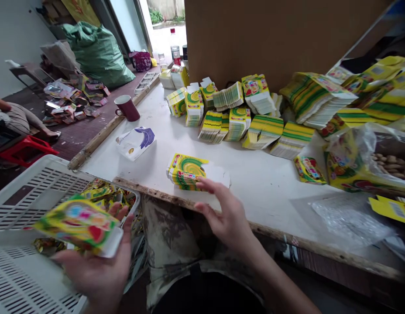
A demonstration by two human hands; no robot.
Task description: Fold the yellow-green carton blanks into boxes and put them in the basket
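Note:
My left hand (97, 266) is closed around a small folded yellow-green carton (78, 224), held over a white slatted crate (32, 192) at the lower left. Several similar cartons lie inside that crate. My right hand (227, 216) hovers at the table's front edge with fingers spread, holding nothing. Its fingertips are close to a small stack of flat yellow-green cartons (186, 171) on the white table (255, 174).
Many stacks of flat cartons (255, 117) line the back of the table before a brown board. A maroon mug (127, 107), a white-blue packet (135, 141), clear bags and a bag of nuts (389, 163) also sit there. A person sits at far left beside a red stool (24, 150).

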